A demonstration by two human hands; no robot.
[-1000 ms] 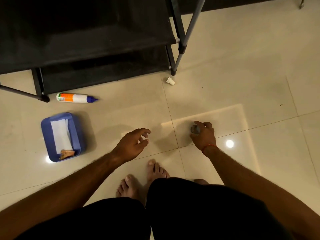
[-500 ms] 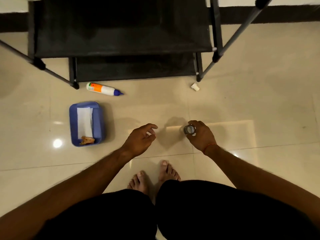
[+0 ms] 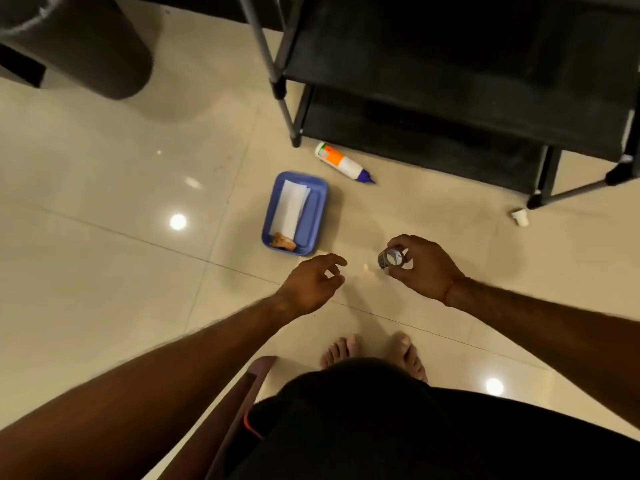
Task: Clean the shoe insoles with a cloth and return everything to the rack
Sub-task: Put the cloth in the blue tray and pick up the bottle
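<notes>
My right hand (image 3: 424, 266) grips a small dark round container with a pale shiny top (image 3: 391, 258) above the tiled floor. My left hand (image 3: 313, 282) hovers just left of it, fingers loosely curled and holding nothing. A blue tray (image 3: 320, 202) lies on the floor beyond my left hand, with a folded white cloth (image 3: 291, 207) and a small brown scrap (image 3: 283, 241) inside. A white bottle with an orange label and blue tip (image 3: 341, 162) lies on its side in front of the black shoe rack (image 3: 450, 64). No shoes or insoles are visible.
A small white cap (image 3: 519, 216) lies on the floor by the rack's right leg. A dark cylindrical object (image 3: 86, 43) stands at the upper left. My bare feet (image 3: 374, 351) are below the hands. A reddish-brown strip (image 3: 249, 386) shows by my left leg.
The view has swung left, so the rack now sits at the upper right and a dark cylinder appears at the upper left. My hands keep their poses, the right still holding the small container.
</notes>
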